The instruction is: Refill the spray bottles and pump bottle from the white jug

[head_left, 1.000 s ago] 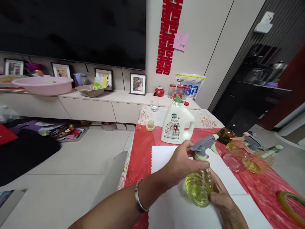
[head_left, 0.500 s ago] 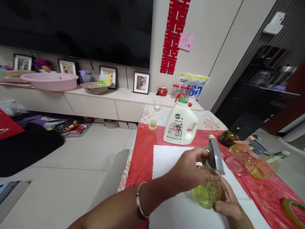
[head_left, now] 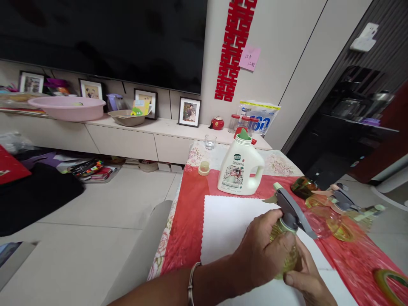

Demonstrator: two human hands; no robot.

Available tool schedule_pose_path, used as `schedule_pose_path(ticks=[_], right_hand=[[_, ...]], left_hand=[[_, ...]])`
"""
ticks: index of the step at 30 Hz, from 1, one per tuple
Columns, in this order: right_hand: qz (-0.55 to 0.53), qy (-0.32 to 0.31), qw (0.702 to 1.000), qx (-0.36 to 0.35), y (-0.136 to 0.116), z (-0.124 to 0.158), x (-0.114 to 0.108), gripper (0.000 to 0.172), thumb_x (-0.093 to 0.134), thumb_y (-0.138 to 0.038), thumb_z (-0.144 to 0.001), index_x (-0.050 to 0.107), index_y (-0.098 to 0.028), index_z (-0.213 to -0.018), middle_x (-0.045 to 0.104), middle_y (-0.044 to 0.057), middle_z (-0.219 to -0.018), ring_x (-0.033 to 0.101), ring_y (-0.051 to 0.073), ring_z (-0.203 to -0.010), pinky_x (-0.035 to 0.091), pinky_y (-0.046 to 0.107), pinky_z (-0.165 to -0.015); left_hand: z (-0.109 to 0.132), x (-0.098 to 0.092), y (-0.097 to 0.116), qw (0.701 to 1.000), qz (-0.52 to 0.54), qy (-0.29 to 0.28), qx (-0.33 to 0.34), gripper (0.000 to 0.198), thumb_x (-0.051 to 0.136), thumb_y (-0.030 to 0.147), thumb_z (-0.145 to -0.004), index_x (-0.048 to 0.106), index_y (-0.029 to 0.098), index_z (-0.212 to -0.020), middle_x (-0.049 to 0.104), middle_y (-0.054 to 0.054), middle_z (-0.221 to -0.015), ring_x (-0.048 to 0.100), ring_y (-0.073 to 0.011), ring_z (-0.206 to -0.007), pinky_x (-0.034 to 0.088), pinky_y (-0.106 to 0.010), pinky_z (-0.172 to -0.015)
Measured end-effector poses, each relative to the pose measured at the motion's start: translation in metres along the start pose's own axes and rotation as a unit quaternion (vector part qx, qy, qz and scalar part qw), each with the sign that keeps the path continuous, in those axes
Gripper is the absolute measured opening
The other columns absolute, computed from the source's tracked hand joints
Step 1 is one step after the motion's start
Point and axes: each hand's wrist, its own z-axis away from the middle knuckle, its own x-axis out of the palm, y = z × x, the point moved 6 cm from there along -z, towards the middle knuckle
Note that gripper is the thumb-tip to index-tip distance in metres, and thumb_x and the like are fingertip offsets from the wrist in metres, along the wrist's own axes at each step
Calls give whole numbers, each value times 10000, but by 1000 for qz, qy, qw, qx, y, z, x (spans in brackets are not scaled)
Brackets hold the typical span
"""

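A yellow-green see-through spray bottle (head_left: 289, 222) with a grey trigger head is between my two hands, above the white scalloped sheet (head_left: 226, 221). My left hand (head_left: 263, 246) wraps round the bottle's upper body just under the collar, a silver bangle on its wrist. From the right, my right hand (head_left: 310, 276) grips the lower body; part of its fingers is hidden behind the bottle. The head's nozzle points up and to the left. Beyond the sheet stands a white detergent jug (head_left: 236, 172) without a cap on its green spout. A pale cap (head_left: 204, 168) sits to its left.
Several more spray bottles (head_left: 342, 206) and a dark amber bottle (head_left: 304, 187) are at the table's right side. A roll of tape (head_left: 379, 280) lies near the right edge. A glass cup (head_left: 210, 142) stands at the back on the red-covered table (head_left: 186, 212).
My left hand has shifted from the trigger head down onto the bottle's upper body. The trigger head has turned, so its nozzle now points left.
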Motion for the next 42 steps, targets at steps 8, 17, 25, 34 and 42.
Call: schedule_pose_path(ticks=[8,17,25,34,42], right_hand=[[65,-17,998,23,18,-5,-16,930,903,-401,-506,555,-229,-1351,666,125,-1225,617,396,-1148,553,466,-888],[151,-24,988,-25,-9,-10,-15,1022,873,-410,-600,456,-231,-1516,425,102,-1530,397,359,-1418,425,432,-1141],[124,70,987,-71,-6,-7,-59,1070,882,-367,-605,390,-245,-1547,422,130,-1530,408,367,-1409,499,424,-1064],[24,141,987,-72,-15,3,-50,1067,870,-408,-603,373,-284,-1539,380,111,-1560,380,410,-1415,479,516,-1063],[-5,137,988,-72,-17,6,-47,1151,877,-408,-592,292,-281,-1575,377,118,-1561,389,420,-1406,480,544,-1051]], left_hand=[[-3,3,-5,986,133,102,-19,394,878,288,-565,633,191,-858,685,-28,-849,616,-188,-798,522,-342,-789],[-12,-47,68,949,210,163,168,317,788,276,-789,597,211,-1033,711,-26,-1079,698,-153,-917,558,-336,-918],[-19,-143,78,921,165,274,222,361,826,330,-754,626,201,-1025,689,-9,-1038,679,-107,-820,569,-271,-786],[-30,-199,-64,920,-90,374,-70,328,788,337,-747,582,155,-927,693,-9,-766,615,-107,-543,516,-243,-525],[-37,-214,-52,908,-295,256,-152,254,779,309,-669,548,218,-617,560,41,-480,605,-190,-517,434,-272,-526]])
